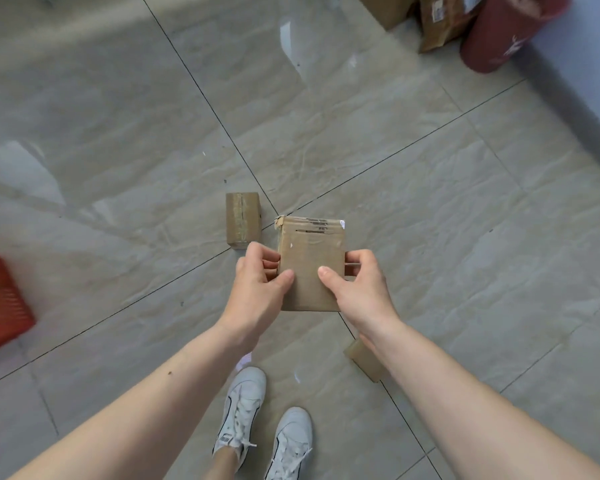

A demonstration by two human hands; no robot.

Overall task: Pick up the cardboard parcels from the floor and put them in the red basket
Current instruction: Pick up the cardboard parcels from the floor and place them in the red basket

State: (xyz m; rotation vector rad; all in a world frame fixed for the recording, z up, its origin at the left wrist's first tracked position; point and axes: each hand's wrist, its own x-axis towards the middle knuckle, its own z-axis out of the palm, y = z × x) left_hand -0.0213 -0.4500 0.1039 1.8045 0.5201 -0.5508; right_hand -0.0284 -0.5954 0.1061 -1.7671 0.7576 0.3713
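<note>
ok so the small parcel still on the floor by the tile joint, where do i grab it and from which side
Probably best from above, across its two long side faces. The small parcel lies flat on the floor with a taped seam running lengthwise along its top, and it looks narrow enough for one hand to span. Both long sides stand clear; the held parcel is in the hands, off the floor.

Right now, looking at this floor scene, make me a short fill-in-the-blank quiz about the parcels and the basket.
1. The held parcel is gripped by ____ hands, the left hand and the right hand.
2. The basket at the left edge is coloured ____.
3. The small parcel beyond the hands lies on the ____.

Missing words: both; red; floor
</note>
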